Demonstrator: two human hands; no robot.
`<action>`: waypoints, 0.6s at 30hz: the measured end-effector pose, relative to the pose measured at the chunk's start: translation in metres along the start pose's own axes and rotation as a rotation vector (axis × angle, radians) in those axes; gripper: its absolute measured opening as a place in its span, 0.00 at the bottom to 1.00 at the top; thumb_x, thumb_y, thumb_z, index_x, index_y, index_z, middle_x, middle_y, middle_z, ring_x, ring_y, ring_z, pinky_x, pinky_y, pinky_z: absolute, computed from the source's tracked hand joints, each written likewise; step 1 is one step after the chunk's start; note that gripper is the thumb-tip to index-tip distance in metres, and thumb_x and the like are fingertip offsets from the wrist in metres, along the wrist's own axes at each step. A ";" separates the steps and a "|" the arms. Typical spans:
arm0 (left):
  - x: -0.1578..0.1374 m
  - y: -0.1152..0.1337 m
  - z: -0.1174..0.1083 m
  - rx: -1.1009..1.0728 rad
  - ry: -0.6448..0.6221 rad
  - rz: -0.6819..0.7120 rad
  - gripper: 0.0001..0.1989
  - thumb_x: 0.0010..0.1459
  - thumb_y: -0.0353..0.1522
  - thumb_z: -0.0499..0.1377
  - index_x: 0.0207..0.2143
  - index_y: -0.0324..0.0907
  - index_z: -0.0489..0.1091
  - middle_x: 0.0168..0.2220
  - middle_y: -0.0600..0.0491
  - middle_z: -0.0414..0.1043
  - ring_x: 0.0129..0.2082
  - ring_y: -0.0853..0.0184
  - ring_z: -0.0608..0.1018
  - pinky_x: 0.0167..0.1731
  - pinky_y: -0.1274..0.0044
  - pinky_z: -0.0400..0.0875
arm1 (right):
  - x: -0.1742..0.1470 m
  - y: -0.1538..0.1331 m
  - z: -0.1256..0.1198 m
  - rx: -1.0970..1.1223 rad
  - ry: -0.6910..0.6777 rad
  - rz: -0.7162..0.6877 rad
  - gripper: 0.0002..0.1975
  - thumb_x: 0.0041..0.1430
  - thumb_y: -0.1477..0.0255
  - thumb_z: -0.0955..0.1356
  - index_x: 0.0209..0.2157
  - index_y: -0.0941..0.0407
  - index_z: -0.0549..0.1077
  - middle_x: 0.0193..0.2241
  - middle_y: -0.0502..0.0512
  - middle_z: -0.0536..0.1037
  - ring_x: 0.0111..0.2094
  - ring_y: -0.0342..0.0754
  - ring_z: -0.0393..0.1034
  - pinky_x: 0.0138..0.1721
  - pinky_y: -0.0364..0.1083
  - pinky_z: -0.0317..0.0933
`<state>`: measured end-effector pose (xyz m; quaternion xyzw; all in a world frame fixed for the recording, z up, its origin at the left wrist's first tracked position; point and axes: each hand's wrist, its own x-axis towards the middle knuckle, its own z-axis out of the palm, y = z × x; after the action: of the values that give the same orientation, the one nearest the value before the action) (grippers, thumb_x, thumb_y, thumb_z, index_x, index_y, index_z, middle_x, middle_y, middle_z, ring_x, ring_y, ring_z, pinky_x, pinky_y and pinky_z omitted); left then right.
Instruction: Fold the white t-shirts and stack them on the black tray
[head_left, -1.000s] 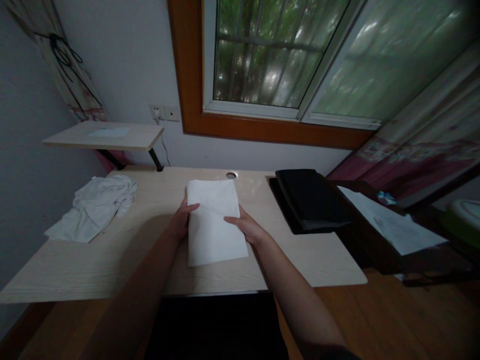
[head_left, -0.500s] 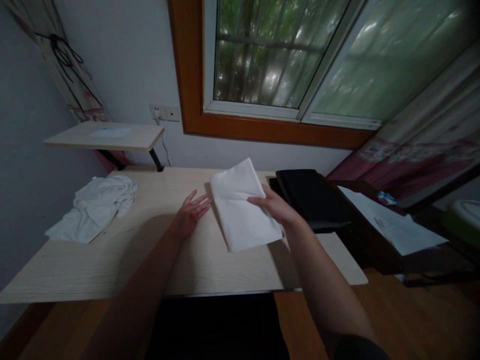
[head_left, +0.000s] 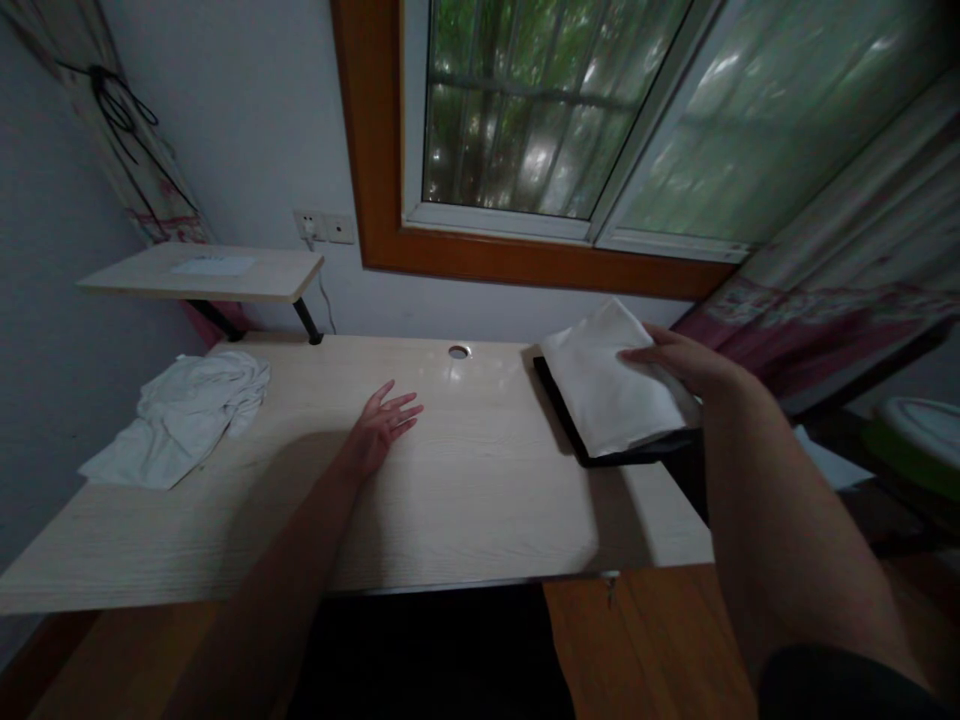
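Note:
My right hand [head_left: 686, 362] grips a folded white cloth [head_left: 611, 385] by its right edge, thumb on top and the other fingers hidden beneath. The cloth is over a black folded stack [head_left: 561, 415] at the desk's right end and covers most of it; whether the two touch I cannot tell. Above the middle of the desk, my left hand [head_left: 381, 428] holds nothing, its fingers spread. On the left part of the desk lies a crumpled white cloth [head_left: 187, 415], apart from both hands.
The light wooden desk [head_left: 465, 510] has a round cable hole [head_left: 459, 352] near the wall. A small raised shelf [head_left: 210, 275] with a paper on it stands at the back left. Behind the desk is a window [head_left: 540, 130]. A green and white container [head_left: 919, 440] is at far right.
My right hand has carried the folded white cloth rightward, from the desk's middle to over the black stack. My left hand has stayed nearly still, fingers spread.

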<state>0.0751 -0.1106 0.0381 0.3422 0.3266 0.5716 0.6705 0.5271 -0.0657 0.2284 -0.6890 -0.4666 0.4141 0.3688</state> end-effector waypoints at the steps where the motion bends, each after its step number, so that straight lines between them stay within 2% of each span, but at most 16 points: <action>1: 0.000 0.000 0.000 0.008 0.003 -0.002 0.41 0.56 0.31 0.65 0.68 0.46 0.52 0.61 0.39 0.69 0.55 0.55 0.78 0.61 0.60 0.64 | 0.005 0.007 -0.004 0.022 0.023 0.037 0.24 0.61 0.83 0.69 0.59 0.58 0.72 0.40 0.71 0.83 0.23 0.41 0.74 0.32 0.49 0.61; 4: 0.000 -0.001 0.000 0.031 0.020 -0.008 0.38 0.56 0.31 0.65 0.67 0.44 0.55 0.58 0.39 0.71 0.51 0.57 0.80 0.61 0.60 0.65 | 0.021 0.030 -0.012 0.038 0.059 0.100 0.24 0.60 0.84 0.69 0.57 0.59 0.73 0.37 0.71 0.83 0.22 0.43 0.73 0.31 0.49 0.62; 6: 0.000 -0.001 0.000 0.036 0.034 -0.016 0.36 0.56 0.31 0.65 0.65 0.43 0.57 0.56 0.40 0.73 0.49 0.59 0.81 0.60 0.62 0.66 | 0.029 0.042 -0.014 0.038 0.078 0.083 0.24 0.59 0.84 0.69 0.57 0.58 0.73 0.37 0.70 0.83 0.23 0.44 0.74 0.31 0.49 0.62; 9: -0.001 -0.001 0.001 0.034 0.049 -0.025 0.34 0.56 0.32 0.66 0.64 0.43 0.59 0.54 0.42 0.75 0.46 0.61 0.81 0.58 0.64 0.67 | 0.034 0.051 -0.015 0.062 0.102 -0.023 0.26 0.60 0.82 0.69 0.60 0.56 0.72 0.42 0.71 0.82 0.25 0.43 0.74 0.32 0.48 0.63; 14: -0.001 0.000 0.002 0.025 0.044 -0.024 0.33 0.55 0.32 0.67 0.62 0.42 0.61 0.51 0.43 0.76 0.44 0.63 0.81 0.53 0.67 0.70 | 0.039 0.047 -0.022 0.078 0.161 -0.239 0.28 0.63 0.76 0.68 0.64 0.52 0.67 0.56 0.74 0.75 0.30 0.41 0.74 0.34 0.46 0.62; 16: 0.000 -0.001 0.002 0.028 0.051 -0.022 0.33 0.54 0.32 0.67 0.61 0.42 0.62 0.50 0.44 0.76 0.43 0.64 0.81 0.51 0.68 0.71 | 0.045 0.047 -0.028 0.048 0.217 -0.273 0.29 0.64 0.75 0.68 0.66 0.53 0.65 0.57 0.73 0.74 0.31 0.42 0.73 0.34 0.46 0.62; 18: 0.000 -0.001 0.002 0.030 0.063 -0.023 0.32 0.54 0.33 0.67 0.60 0.43 0.63 0.49 0.44 0.77 0.42 0.64 0.81 0.50 0.69 0.71 | 0.052 0.048 -0.032 -0.079 0.276 -0.269 0.29 0.65 0.75 0.68 0.66 0.56 0.64 0.55 0.73 0.75 0.31 0.42 0.73 0.34 0.45 0.63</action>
<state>0.0777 -0.1106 0.0383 0.3303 0.3599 0.5694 0.6612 0.5840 -0.0342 0.1857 -0.6847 -0.5152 0.2440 0.4540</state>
